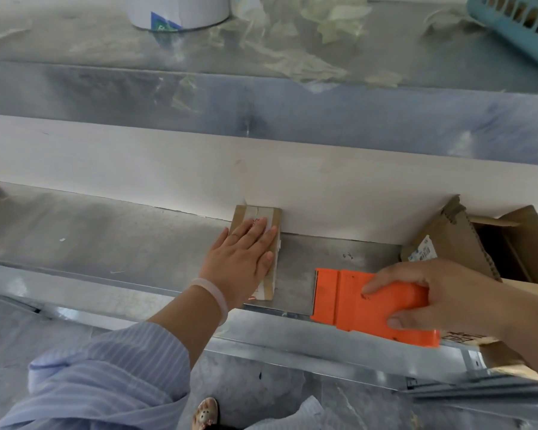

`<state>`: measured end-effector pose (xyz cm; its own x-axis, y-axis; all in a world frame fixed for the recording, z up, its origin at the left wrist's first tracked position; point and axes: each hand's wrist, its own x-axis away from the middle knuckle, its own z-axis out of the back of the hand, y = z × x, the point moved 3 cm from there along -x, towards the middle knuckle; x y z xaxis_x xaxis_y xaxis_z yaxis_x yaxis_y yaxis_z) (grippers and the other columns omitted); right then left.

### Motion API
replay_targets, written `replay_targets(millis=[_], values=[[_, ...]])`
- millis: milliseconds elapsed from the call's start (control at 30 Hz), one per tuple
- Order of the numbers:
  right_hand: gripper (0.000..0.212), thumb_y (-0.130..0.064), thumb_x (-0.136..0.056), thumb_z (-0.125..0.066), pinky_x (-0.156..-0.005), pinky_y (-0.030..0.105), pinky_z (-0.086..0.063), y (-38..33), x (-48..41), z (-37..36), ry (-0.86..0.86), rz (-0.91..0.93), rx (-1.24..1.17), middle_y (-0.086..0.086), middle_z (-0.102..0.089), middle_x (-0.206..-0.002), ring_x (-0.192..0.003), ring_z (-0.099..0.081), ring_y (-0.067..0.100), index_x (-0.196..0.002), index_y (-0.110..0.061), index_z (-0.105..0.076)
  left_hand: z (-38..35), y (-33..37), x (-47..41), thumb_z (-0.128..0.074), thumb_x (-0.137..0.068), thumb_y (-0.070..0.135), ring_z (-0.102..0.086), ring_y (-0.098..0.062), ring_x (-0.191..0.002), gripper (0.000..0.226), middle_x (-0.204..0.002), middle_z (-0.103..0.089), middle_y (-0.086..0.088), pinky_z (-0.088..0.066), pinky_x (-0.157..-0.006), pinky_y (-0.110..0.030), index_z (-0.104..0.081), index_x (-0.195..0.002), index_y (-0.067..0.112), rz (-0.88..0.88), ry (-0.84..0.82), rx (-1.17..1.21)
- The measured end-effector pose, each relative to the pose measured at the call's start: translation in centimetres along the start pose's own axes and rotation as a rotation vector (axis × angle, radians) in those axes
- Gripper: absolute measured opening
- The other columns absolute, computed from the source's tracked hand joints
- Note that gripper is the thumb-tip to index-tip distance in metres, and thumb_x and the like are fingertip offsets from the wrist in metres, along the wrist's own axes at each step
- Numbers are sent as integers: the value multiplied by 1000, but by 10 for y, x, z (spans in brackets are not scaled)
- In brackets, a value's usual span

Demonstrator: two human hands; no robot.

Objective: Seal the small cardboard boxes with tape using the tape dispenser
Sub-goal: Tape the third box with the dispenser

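A small brown cardboard box [259,216] lies on the metal shelf [106,231], its far end against the white wall panel. A strip of clear tape runs along its top. My left hand [242,256] lies flat on the box with straight fingers, covering most of the lid. To the right, my right hand [441,296] grips the handle of the orange tape dispenser [354,302], which hovers over the shelf's front edge, apart from the box. No tape links the dispenser to the box.
A large open cardboard carton [466,240] stands at the right end of the shelf. On the upper shelf sit a white tub [180,10], crumpled plastic scraps [308,41] and a blue plastic basket [522,23]. Grey floor lies below.
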<state>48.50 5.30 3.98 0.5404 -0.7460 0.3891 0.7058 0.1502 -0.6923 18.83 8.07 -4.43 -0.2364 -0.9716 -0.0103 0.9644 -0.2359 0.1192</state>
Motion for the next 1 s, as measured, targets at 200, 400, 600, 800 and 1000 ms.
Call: replay_targets(millis=[200, 400, 600, 800, 1000], values=[[37, -54, -78, -74, -68, 6, -43, -22, -21, -12, -8, -12, 311, -47, -53, -94, -86, -53, -20, -107, -64, -53, -2, 0, 0, 17, -85, 55, 6, -7, -150, 71, -162, 4, 17, 1, -122, -36, 3, -153, 38, 2, 5, 7], [69, -69, -80, -56, -95, 30, -46, -39, -55, -53, 147, 5, 608, -15, -54, -137, -117, -56, 12, -141, -61, -24, -1, 1, 0, 15, -85, 56, 3, -8, -150, 73, -163, 0, 16, -2, -122, -37, -1, -154, 36, 6, 6, 15], [58, -55, -91, -46, -80, 31, -46, -55, -65, -83, 273, 92, 672, -9, -62, -122, -104, -61, 18, -145, -50, -24, -1, 3, 0, 11, -85, 57, -1, -7, -150, 75, -163, -6, 15, -3, -121, -36, -10, -155, 36, 14, 19, 30], [50, -47, -94, -47, -69, 27, -38, -56, -69, -92, 291, 42, 617, -9, -61, -112, -90, -59, 18, -142, -46, -33, 0, 2, -1, 16, -82, 57, 3, -6, -150, 78, -162, 0, 17, 0, -121, -35, -4, -154, 38, 8, -5, 29], [52, -53, -95, -44, -74, 30, -46, -47, -79, -79, 388, -15, 595, -8, -62, -115, -99, -62, 18, -143, -45, -27, 0, 1, -1, 11, -85, 57, -1, -5, -150, 75, -162, -4, 18, -6, -123, -35, -10, -154, 38, -5, 6, 58]])
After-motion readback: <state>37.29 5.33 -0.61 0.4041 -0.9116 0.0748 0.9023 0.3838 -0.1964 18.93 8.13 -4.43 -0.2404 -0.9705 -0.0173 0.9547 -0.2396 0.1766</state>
